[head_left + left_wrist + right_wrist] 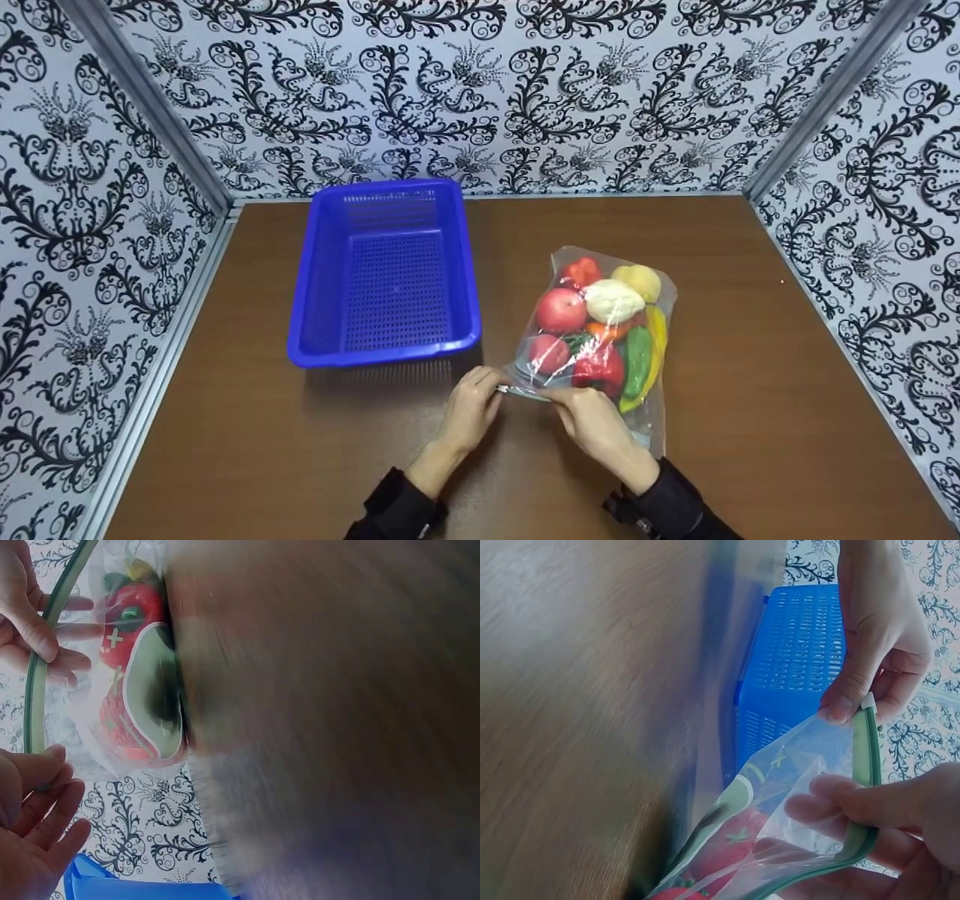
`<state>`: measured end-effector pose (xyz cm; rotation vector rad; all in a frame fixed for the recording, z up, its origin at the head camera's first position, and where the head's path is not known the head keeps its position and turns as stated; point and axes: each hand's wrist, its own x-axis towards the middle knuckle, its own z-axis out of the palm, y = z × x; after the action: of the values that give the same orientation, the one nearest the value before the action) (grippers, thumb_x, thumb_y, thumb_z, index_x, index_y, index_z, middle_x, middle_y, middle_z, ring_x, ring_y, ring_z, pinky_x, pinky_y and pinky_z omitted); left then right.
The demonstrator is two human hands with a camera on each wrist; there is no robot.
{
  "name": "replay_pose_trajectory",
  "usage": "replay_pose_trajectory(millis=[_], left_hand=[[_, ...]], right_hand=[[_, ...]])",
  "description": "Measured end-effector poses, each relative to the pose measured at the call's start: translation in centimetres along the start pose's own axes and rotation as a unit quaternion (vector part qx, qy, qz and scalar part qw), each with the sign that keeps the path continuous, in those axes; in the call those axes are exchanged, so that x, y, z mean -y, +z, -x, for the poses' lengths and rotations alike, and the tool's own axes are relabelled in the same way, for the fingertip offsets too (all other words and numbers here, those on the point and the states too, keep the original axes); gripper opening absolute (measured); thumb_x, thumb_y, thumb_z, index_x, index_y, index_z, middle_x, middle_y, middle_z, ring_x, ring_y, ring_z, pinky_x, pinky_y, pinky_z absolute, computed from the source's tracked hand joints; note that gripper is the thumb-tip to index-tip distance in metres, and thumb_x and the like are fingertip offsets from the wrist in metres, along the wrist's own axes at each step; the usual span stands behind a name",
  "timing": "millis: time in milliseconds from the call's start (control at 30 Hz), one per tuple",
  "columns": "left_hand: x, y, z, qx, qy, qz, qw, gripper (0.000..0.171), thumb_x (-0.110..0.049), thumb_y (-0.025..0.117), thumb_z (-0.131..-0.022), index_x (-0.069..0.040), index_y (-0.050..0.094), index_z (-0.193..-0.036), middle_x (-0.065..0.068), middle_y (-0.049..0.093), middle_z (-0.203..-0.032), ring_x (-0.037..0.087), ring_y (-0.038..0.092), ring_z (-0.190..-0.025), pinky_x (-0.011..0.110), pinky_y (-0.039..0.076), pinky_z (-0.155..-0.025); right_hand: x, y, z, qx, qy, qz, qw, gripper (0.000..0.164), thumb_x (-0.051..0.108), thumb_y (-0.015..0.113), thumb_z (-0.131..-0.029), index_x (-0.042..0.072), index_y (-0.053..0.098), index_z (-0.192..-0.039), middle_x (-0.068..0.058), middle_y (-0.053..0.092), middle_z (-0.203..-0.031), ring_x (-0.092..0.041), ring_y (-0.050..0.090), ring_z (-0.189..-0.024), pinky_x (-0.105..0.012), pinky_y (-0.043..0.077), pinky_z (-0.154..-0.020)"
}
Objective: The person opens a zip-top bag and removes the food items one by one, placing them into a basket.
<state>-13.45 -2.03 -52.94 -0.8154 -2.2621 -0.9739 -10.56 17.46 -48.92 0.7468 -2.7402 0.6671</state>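
A clear zip bag (651, 435) of toy-like fruit and vegetables lies on the table, its green-edged mouth raised toward me. Inside show a red bell pepper (600, 371), a round red piece (561, 310), a pale oval piece (613, 301), a green one (637, 361) and a long yellow one (658, 337). With thumb and fingers my left hand (469, 409) pinches the bag's left corner, beside the white slider (868, 700). Further along, my right hand (596, 427) grips the zip strip (862, 746), thumb on one side and fingers on the other.
Left of the bag stands a blue perforated plastic basket (384, 349) with nothing inside. The brown wooden table (750, 360) is bounded by patterned walls (465, 97) at the back and sides, with metal posts (150, 97) in the corners.
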Motion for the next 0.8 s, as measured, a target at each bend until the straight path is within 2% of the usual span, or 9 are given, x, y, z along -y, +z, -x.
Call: replay_pose_trajectory(millis=[133,267,400,500,667,800], left_hand=[[-0.1,0.1,0.0,-0.006,-0.012,0.005,0.9999,0.021,0.008,0.065,-0.066,-0.009,0.06,-0.078,-0.003,0.057,-0.078,0.011,0.054,-0.076,0.022,0.044,-0.069],[-0.2,0.2,-0.1,-0.006,-0.016,0.006,0.9998,0.02,0.007,0.065,-0.067,-0.009,0.059,-0.079,-0.003,0.057,-0.078,0.011,0.054,-0.075,0.021,0.044,-0.069],[-0.3,0.2,-0.2,-0.004,-0.013,0.009,0.9999,0.021,0.007,0.065,-0.067,-0.009,0.059,-0.079,-0.002,0.057,-0.078,0.011,0.053,-0.076,0.021,0.044,-0.069],[-0.3,0.2,-0.3,-0.001,-0.013,0.013,0.9998,0.021,0.007,0.065,-0.068,-0.008,0.058,-0.08,-0.001,0.057,-0.079,0.011,0.054,-0.077,0.021,0.044,-0.07],[-0.3,0.2,-0.2,-0.001,-0.03,0.021,0.9993,0.021,0.007,0.065,-0.068,-0.008,0.059,-0.081,-0.002,0.057,-0.08,0.011,0.054,-0.078,0.02,0.045,-0.07],[-0.3,0.3,-0.2,-0.017,-0.042,0.04,0.9982,0.021,0.008,0.065,-0.067,-0.008,0.061,-0.08,-0.002,0.059,-0.079,0.011,0.055,-0.077,0.021,0.045,-0.069]], right_hand=[[0.4,0.3,0.0,0.004,0.016,0.027,1.0,0.019,0.005,0.066,-0.075,0.012,0.069,-0.093,-0.003,0.067,-0.082,-0.017,0.063,-0.07,-0.033,0.049,-0.055],[0.8,0.6,-0.2,-0.015,0.018,0.059,0.998,0.018,0.009,0.069,-0.073,0.011,0.067,-0.091,-0.003,0.065,-0.081,-0.018,0.062,-0.072,-0.034,0.049,-0.058],[1.3,0.9,-0.7,-0.048,0.0,0.08,0.996,0.019,0.013,0.071,-0.071,0.01,0.065,-0.089,-0.004,0.064,-0.078,-0.019,0.061,-0.07,-0.035,0.049,-0.058],[1.8,1.1,-1.2,-0.067,-0.02,0.075,0.995,0.02,0.015,0.071,-0.071,0.01,0.065,-0.089,-0.004,0.063,-0.077,-0.019,0.061,-0.069,-0.034,0.048,-0.057],[2.4,1.4,-1.9,-0.072,-0.051,0.062,0.994,0.022,0.018,0.07,-0.073,0.008,0.066,-0.092,-0.004,0.064,-0.081,-0.02,0.061,-0.069,-0.033,0.049,-0.059],[2.7,1.7,-2.2,-0.078,-0.057,0.067,0.993,0.021,0.02,0.07,-0.073,0.01,0.066,-0.091,-0.002,0.064,-0.081,-0.018,0.061,-0.07,-0.032,0.048,-0.061]])
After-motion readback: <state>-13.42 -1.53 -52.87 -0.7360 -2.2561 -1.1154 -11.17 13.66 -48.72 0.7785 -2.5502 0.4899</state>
